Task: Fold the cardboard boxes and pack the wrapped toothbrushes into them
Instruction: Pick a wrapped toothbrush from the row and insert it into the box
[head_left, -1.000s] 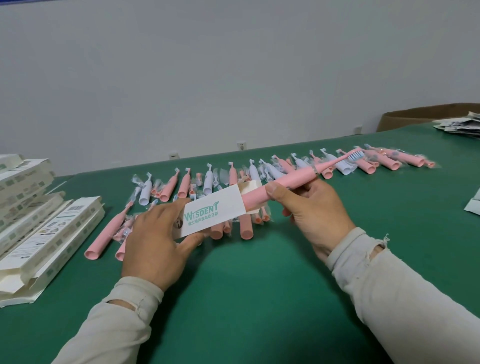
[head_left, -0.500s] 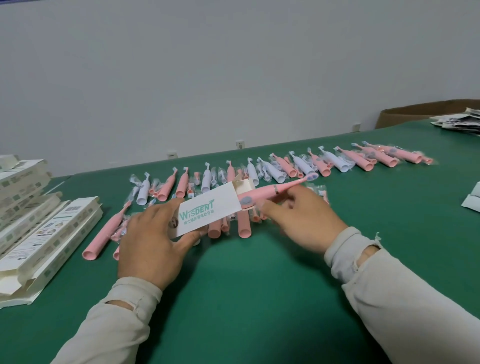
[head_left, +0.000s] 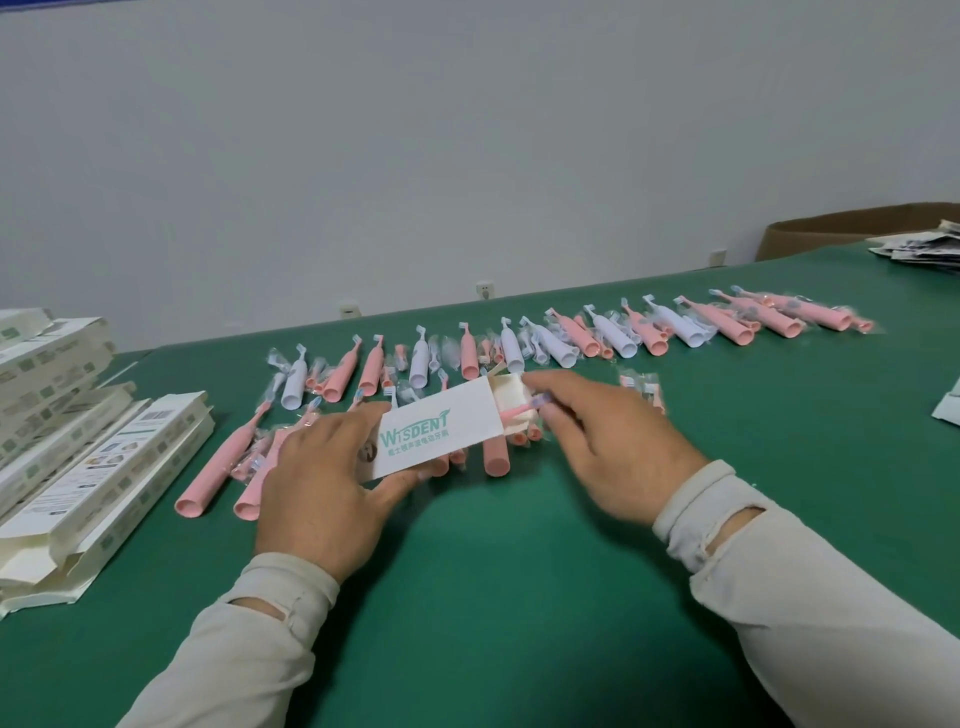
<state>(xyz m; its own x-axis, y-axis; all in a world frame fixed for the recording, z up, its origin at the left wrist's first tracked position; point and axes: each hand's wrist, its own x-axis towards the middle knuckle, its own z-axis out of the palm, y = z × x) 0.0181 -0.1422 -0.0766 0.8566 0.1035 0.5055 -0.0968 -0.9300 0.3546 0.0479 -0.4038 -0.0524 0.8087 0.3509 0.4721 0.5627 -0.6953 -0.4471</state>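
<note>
— That green surface (head_left: 519, 597) is taking up the whole lower half of the frame, with a plain pale wall (head_left: 467, 130) standing behind it.

— And the hands?

— The left hand (head_left: 322, 493), centre left, is gripping the white box (head_left: 436, 434), thumb under its near edge and fingers (head_left: 358, 423) curling over the far side. The box is lying almost flat, its open end facing right.

— Is anything going in?

— A pink toothbrush (head_left: 522, 410) is sticking out of that open end; only its head is showing. The right hand (head_left: 613, 447), just right of centre, is touching it, with its fingers (head_left: 550, 387) bent around the brush tip at the box mouth.

— What else is lying about?

— A long row of wrapped toothbrushes (head_left: 571, 343), pink and white, is stretching across the middle towards the upper right. Flat boxes (head_left: 98, 467) are piling up at the left edge, and a brown carton (head_left: 831, 228) is sitting at the far right.
</note>
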